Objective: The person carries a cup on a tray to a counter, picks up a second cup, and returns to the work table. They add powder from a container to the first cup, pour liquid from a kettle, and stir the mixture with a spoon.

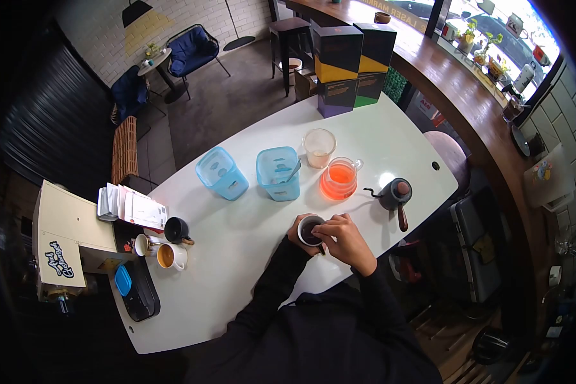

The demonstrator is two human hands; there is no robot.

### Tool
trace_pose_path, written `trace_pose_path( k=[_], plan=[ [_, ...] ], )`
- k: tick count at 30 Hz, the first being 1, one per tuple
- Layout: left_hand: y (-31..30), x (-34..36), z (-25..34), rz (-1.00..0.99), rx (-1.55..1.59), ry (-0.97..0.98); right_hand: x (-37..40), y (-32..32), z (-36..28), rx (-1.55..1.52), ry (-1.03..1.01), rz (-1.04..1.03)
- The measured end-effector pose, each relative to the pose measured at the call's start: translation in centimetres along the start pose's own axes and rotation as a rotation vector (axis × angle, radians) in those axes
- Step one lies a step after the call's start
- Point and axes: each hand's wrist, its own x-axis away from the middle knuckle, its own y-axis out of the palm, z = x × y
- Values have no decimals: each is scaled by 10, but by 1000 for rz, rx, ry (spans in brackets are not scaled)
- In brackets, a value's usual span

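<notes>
At the table's near edge my left hand (295,234) is wrapped round a cup (303,240) with dark contents. My right hand (345,242) is over the cup's right rim, its fingers pinched together; whatever they hold is too small to make out. Beyond the cup stands a glass jug of red-orange liquid (338,179), with a clear cup (319,147) behind it. Two light blue containers (222,176) (278,174) are to the left, the nearer one with a utensil leaning inside. A dark gooseneck kettle (395,194) stands on the right.
The white table (224,281) holds several dark boxes (339,70) at the back. On its left are a black mug (176,230), a white mug (171,256), packets (134,208), a black scale-like device (141,294) and a cream machine (61,237).
</notes>
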Motion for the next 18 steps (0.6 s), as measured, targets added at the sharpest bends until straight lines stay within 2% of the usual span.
trace_pose_path(
  k=[3,11,16,18],
  plan=[
    [0,-1,2,12,12,0,1,-6,1,53,-1,-69],
    [4,3,-6,47,4,-36,-4,3,6,100,19,169],
    [2,3,-6,31,48,-82,-3,9,2,19,6,121],
    [0,3,-7,-4,51,-10,-2,5,0,-1,11,82]
  ],
)
